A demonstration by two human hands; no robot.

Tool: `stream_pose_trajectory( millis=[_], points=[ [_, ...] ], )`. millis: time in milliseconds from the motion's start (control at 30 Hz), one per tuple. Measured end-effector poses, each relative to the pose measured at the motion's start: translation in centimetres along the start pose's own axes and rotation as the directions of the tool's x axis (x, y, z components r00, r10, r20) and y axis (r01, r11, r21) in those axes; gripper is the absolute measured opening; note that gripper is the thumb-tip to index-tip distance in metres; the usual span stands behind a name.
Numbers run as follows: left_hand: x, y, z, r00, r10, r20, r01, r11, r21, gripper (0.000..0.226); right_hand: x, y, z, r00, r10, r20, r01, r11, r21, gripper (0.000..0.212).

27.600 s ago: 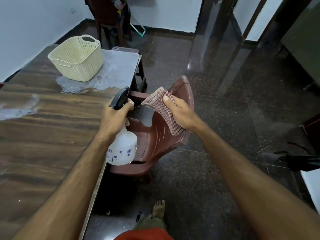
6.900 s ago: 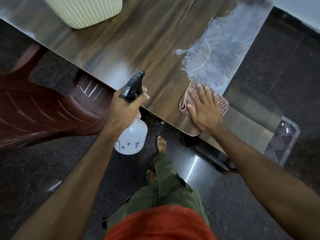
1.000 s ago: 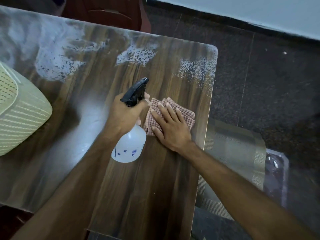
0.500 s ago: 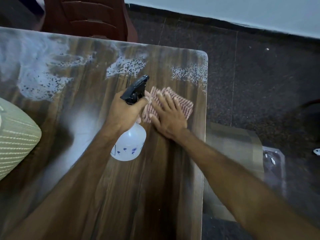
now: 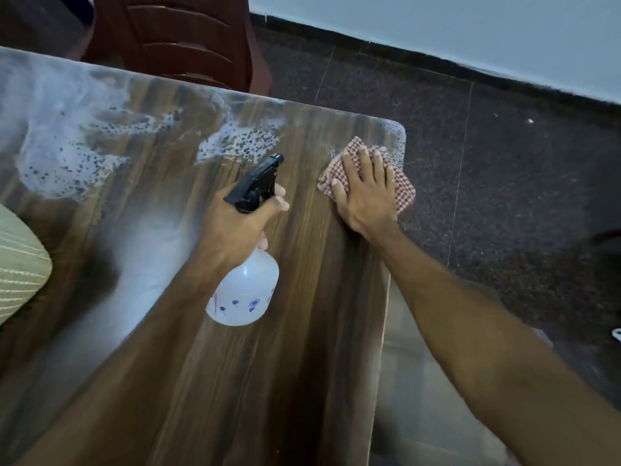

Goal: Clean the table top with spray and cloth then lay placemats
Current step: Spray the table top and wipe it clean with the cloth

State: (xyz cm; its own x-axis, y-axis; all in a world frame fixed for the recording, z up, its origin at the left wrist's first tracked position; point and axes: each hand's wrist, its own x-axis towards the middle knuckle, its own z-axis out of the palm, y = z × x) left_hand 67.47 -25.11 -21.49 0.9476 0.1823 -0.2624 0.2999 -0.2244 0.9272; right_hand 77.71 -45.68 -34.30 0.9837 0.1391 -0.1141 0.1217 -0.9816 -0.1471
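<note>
The dark wood table top [image 5: 295, 348] fills the lower left of the view. White spray foam [image 5: 235, 144] lies in patches along its far edge. My left hand [image 5: 238, 227] grips the neck of a white spray bottle [image 5: 245, 294] with a black trigger head, held above the table's middle. My right hand [image 5: 364, 190] lies flat, fingers spread, pressing a red-and-white checked cloth [image 5: 405, 190] onto the table near its far right corner. No placemats are in view.
A cream woven basket [image 5: 16, 267] stands on the table at the left edge. A dark red plastic chair [image 5: 181, 38] stands behind the far edge. To the right lies dark tiled floor, with a pale wall beyond.
My right hand has slid the cloth away from the bottle, rightwards and farther, to the table's far right corner. The left hand and bottle have stayed about where they were.
</note>
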Motion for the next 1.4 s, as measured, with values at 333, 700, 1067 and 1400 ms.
stream_pose_trajectory(
  millis=[333, 700, 1067, 1400],
  points=[
    [0.7, 1.1, 0.9, 0.997, -0.008, -0.074, 0.007, 1.0, -0.014, 0.005, -5.1, 1.5, 0.4, 0.934, -0.348, 0.078, 0.347, 0.938, 0.029, 0.063],
    [1.3, 1.6, 0.7, 0.994, -0.014, -0.104, 0.015, 1.0, 0.016, 0.005, 6.9, 0.3, -0.7, 0.989, -0.142, 0.038, 0.143, 0.989, -0.025, 0.065],
    [2.5, 1.4, 0.0, 0.99, -0.043, -0.135, 0.045, 0.999, 0.007, 0.008, 4.9, 4.1, -1.1, 0.998, -0.069, -0.016, 0.069, 0.998, 0.014, 0.067],
    [2.4, -0.2, -1.3, 0.979, -0.094, -0.181, 0.099, 0.995, 0.018, 0.007, 8.2, -3.8, -0.2, 0.972, -0.233, 0.038, 0.234, 0.972, -0.014, 0.064]
  ],
)
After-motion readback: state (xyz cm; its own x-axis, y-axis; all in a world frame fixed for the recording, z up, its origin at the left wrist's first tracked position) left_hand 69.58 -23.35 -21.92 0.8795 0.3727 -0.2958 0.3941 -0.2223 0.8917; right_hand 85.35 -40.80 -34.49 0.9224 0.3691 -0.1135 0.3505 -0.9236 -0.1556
